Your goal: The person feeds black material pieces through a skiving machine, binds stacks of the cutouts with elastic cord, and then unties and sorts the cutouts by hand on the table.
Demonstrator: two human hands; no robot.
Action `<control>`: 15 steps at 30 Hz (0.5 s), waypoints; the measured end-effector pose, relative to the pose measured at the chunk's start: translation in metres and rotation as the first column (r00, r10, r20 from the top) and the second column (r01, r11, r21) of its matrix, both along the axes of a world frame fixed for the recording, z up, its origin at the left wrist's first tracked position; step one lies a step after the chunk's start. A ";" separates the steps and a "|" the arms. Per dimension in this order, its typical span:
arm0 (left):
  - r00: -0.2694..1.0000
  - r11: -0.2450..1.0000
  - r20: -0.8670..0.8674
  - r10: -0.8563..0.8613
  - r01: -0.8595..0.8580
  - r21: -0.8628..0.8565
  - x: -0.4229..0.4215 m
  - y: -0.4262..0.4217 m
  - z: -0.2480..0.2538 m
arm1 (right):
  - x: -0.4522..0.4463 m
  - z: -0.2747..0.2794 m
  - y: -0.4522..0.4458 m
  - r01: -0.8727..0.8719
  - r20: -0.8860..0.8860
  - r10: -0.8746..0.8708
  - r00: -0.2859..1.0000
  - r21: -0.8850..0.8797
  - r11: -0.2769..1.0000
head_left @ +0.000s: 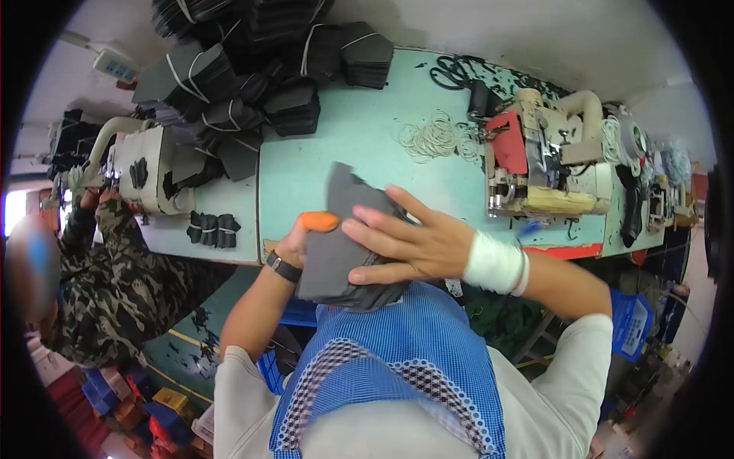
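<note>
A stack of dark grey cut pieces [332, 264] is held over my lap, at the table's front edge. My left hand [302, 237], with an orange cover on one finger and a black watch at the wrist, grips the stack's left side. Across its top and right side lies my right hand [409, 241], fingers spread, with white wrapping round the wrist. The stack's upper end is slightly fanned and blurred. Beyond the hands, a pile of pale rubber bands [432, 139] rests on the light green table [344, 115].
Banded grey bundles [290, 107] are heaped at the back left. A sewing machine [543, 161] stands at the right and another [145, 164] at the left, where a person in camouflage [126, 283] works. Black scissors [449, 73] lie at the back. Small bundles [214, 229] lie at the left edge.
</note>
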State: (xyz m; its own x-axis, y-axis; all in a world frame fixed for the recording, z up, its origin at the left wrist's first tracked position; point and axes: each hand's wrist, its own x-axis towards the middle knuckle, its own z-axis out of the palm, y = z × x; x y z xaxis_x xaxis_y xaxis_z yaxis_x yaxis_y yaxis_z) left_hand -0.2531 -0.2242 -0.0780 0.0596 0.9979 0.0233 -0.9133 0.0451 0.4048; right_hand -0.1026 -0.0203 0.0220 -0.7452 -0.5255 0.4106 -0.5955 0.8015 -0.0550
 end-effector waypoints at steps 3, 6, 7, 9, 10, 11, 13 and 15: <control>0.811 0.953 0.584 -0.047 0.212 -0.218 -0.008 0.039 0.026 | -0.011 0.010 0.006 0.094 0.185 -0.089 0.979 -0.019 0.995; 0.877 0.885 0.463 0.124 0.113 -0.452 -0.013 0.023 0.041 | -0.009 0.002 -0.008 0.467 0.311 -0.368 0.876 -0.360 0.808; 0.966 0.868 0.223 0.132 -0.004 -0.497 -0.008 0.021 0.054 | -0.014 -0.003 -0.012 0.471 0.313 -0.370 0.875 -0.365 0.804; 0.979 0.853 0.072 0.188 -0.127 -0.507 -0.007 -0.001 0.029 | -0.028 -0.020 -0.028 0.850 0.540 -0.708 0.456 -0.028 0.526; 0.979 0.820 -0.032 0.201 -0.186 -0.541 0.000 -0.004 0.015 | -0.041 -0.044 -0.038 0.877 0.617 -0.718 0.322 0.091 0.472; 0.967 0.780 -0.134 0.217 -0.254 -0.572 0.011 -0.004 0.003 | -0.044 -0.080 -0.049 0.866 0.639 -0.712 0.293 0.138 0.480; 0.627 0.632 -0.776 0.066 -0.628 -0.454 0.028 0.012 -0.012 | -0.050 -0.089 -0.054 0.870 0.850 -0.462 0.254 0.008 0.493; 0.486 0.573 -0.869 0.097 -0.741 -0.351 0.010 0.010 -0.014 | -0.045 -0.115 -0.041 0.919 0.933 -0.218 0.287 -0.204 0.338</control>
State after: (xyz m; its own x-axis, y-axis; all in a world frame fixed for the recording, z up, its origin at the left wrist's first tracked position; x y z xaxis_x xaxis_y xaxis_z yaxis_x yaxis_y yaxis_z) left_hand -0.2426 -0.2144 -0.0916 -0.6996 0.5964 -0.3935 -0.2896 0.2668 0.9192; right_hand -0.1479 -0.0614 -0.0934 -0.8078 0.3613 -0.4658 0.5805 0.3502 -0.7351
